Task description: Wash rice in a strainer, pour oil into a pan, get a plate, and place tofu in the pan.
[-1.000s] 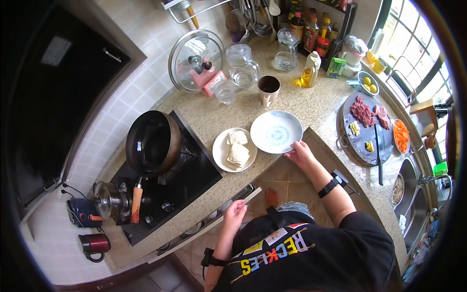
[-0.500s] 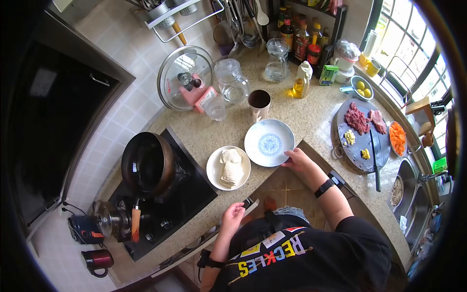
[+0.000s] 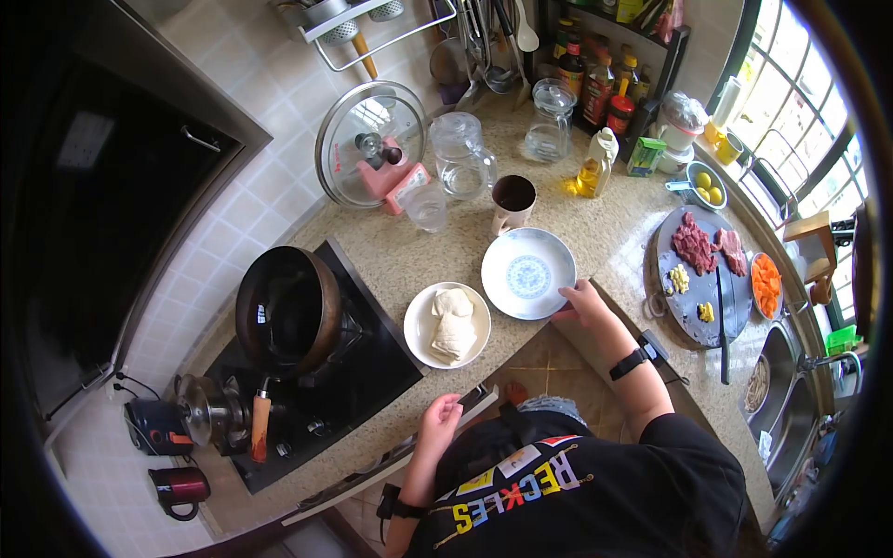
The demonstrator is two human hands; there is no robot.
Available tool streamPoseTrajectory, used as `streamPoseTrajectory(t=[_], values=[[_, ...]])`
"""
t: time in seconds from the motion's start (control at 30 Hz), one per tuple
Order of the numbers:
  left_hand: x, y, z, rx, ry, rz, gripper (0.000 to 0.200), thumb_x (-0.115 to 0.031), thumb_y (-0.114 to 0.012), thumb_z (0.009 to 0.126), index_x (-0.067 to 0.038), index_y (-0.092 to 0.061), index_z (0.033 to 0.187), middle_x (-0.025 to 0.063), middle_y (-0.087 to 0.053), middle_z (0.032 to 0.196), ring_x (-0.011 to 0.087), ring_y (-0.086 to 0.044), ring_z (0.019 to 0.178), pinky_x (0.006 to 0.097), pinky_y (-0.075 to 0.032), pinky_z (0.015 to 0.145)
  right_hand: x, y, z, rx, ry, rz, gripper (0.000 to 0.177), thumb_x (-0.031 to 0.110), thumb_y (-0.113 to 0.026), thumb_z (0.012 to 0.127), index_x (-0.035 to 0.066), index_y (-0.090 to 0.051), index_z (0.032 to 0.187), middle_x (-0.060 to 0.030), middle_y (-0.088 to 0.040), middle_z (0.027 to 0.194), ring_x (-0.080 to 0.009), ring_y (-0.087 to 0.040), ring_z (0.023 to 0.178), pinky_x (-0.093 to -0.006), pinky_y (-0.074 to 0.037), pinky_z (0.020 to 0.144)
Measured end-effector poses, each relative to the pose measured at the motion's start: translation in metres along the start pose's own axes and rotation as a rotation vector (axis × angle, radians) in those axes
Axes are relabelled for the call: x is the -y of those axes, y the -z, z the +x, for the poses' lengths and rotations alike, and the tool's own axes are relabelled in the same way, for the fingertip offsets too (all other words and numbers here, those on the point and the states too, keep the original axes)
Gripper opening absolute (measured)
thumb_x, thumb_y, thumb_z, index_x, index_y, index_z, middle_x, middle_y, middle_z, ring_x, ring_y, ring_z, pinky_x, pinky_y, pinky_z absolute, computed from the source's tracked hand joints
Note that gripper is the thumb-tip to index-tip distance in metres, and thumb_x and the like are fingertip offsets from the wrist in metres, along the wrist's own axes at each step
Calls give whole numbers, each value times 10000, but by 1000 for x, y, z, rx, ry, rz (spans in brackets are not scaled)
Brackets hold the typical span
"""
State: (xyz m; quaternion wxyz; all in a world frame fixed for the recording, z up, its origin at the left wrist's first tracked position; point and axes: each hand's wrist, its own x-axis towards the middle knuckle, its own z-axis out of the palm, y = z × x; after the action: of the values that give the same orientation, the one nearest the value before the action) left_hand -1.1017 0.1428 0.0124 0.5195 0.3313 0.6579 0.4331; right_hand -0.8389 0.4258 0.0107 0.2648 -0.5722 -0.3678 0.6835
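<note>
My right hand point(image 3: 586, 305) grips the right rim of a shallow white plate point(image 3: 500, 290) with a blue pattern in its middle. The thumb lies at the rim and the other fingers are partly hidden below. This plate rests on the counter, close to a smaller white plate point(image 3: 418, 340) that bears a pale, dough-like lump point(image 3: 453, 333). Low in front of my body, my left hand point(image 3: 439, 423) is held off the counter with its fingers loosely bent and nothing in them. Just behind the patterned plate stands a mug point(image 3: 507, 219) with a dark inside.
A wok point(image 3: 288, 312) sits on the black stove point(image 3: 372, 377) at left. On the right, a round board point(image 3: 684, 312) carries red meat point(image 3: 695, 244), chopped bits and a cleaver point(image 3: 725, 325), beside a bowl of orange pieces point(image 3: 766, 286) and the sink point(image 3: 777, 409). Glass jugs point(image 3: 458, 153) and an oil bottle point(image 3: 596, 166) stand behind.
The view has shifted, so the counter things appear slightly further right. My right hand stays on the plate's rim, and my left hand has barely moved.
</note>
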Motion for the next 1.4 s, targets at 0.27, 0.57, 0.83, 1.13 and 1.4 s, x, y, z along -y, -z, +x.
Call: streamPoseTrajectory(t=[0.27, 0.57, 0.83, 1.13, 1.4], values=[[1, -2, -7, -25, 14, 12, 244, -69, -564, 844, -1, -535, 1077, 52, -590, 886, 108, -571, 837, 229, -463, 760, 78, -23, -1, -433, 566, -1075, 825, 317, -690, 705, -8, -248, 1320, -244, -416, 1226, -394, -419, 1145, -412, -386, 935], [-19, -3, 1, -161, -84, 98, 231, -92, -579, 836, -20, -558, 1055, 36, -590, 845, 77, -551, 755, 210, -458, 705, 150, -103, 82, -386, 493, -1303, 1033, 265, -769, 596, 121, -133, 1397, -158, -223, 1414, -373, -273, 1273, -506, -282, 1012], [-35, 2, 9, -370, -171, 173, 223, -86, -587, 823, -24, -558, 1035, 31, -596, 821, 72, -563, 739, 213, -466, 667, 143, -85, 138, -333, 643, -1484, 1099, 435, -812, 491, 29, -238, 1336, -167, -347, 1306, -328, -387, 1188, -410, -373, 967], [-34, 11, 23, -526, -148, 378, 451, -131, -627, 780, -69, -441, 1186, 77, -588, 863, 156, -585, 728, 286, -488, 672, 168, -70, 109, -345, 534, -1441, 1010, 259, -767, 533, 9, -226, 1349, -166, -340, 1332, -352, -394, 1187, -387, -384, 969], [-13, 5, 34, -526, -126, 331, 674, -181, -644, 774, 10, -283, 1310, 96, -593, 893, 164, -579, 725, 288, -488, 674, 161, -41, 136, -425, 559, -1418, 1023, 292, -753, 576, 95, -166, 1390, -133, -287, 1381, -360, -325, 1238, -445, -307, 1016]])
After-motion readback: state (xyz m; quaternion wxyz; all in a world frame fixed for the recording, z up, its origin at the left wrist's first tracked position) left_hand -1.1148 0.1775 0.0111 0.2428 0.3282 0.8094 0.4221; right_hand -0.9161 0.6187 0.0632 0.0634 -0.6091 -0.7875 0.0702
